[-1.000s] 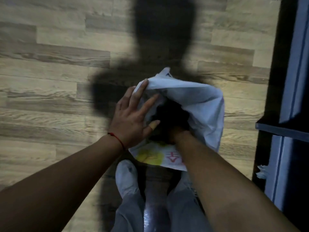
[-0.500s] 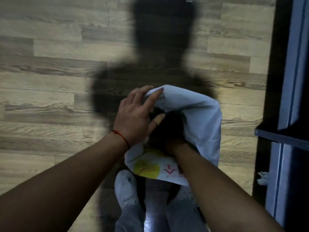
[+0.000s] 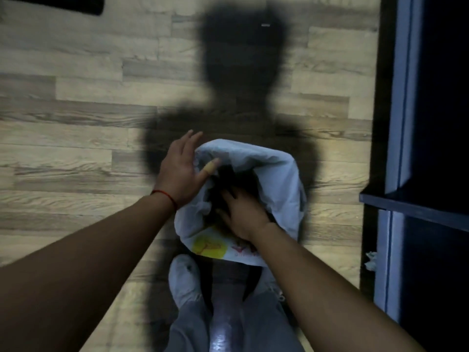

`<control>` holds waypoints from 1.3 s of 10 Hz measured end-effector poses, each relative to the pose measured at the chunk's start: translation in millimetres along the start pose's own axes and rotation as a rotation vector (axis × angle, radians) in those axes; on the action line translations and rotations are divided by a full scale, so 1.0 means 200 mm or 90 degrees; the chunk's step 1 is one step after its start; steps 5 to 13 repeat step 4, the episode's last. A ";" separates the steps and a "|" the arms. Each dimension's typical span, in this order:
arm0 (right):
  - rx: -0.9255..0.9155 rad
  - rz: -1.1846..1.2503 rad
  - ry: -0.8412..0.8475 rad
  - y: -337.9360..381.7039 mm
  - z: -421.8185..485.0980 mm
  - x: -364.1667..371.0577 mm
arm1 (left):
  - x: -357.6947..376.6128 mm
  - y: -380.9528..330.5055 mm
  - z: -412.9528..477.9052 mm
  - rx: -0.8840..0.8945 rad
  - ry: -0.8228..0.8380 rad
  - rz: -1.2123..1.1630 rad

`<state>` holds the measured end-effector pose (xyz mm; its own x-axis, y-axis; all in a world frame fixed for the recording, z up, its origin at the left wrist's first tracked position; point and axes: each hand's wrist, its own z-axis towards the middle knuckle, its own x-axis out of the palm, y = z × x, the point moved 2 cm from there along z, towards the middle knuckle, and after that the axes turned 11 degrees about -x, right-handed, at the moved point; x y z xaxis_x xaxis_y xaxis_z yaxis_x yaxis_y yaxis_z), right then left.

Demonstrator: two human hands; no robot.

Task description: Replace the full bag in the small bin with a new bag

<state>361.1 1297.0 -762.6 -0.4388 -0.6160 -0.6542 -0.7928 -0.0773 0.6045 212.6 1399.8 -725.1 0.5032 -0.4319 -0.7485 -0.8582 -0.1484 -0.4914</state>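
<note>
The white plastic bag (image 3: 276,174) stands with its mouth wide open on the wooden floor (image 3: 76,138), just ahead of our feet, with a yellow print (image 3: 209,246) on the side nearest us. What it lines is hidden by the plastic. Our right hand (image 3: 243,214) reaches into the dark mouth, fingers spread and fairly straight, pressing down on the inside and gripping nothing. Our left hand (image 3: 179,171) lies flat against the bag's left rim. Its fingers are straight along the outside, and the thumb, with a bandage (image 3: 210,167) on it, is over the edge. A red cord (image 3: 165,195) circles that wrist. Below are a white sock (image 3: 184,278) and grey trousers (image 3: 193,326). To the right stands dark furniture (image 3: 416,207).
</note>
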 end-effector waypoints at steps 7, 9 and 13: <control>0.150 0.004 -0.068 0.77 -0.81 -0.88 | -0.72 -0.63 -0.89 -0.081 0.151 0.218; 0.150 0.004 -0.068 0.77 -0.81 -0.88 | -0.72 -0.63 -0.89 -0.081 0.151 0.218; 0.150 0.004 -0.068 0.77 -0.81 -0.88 | -0.72 -0.63 -0.89 -0.081 0.151 0.218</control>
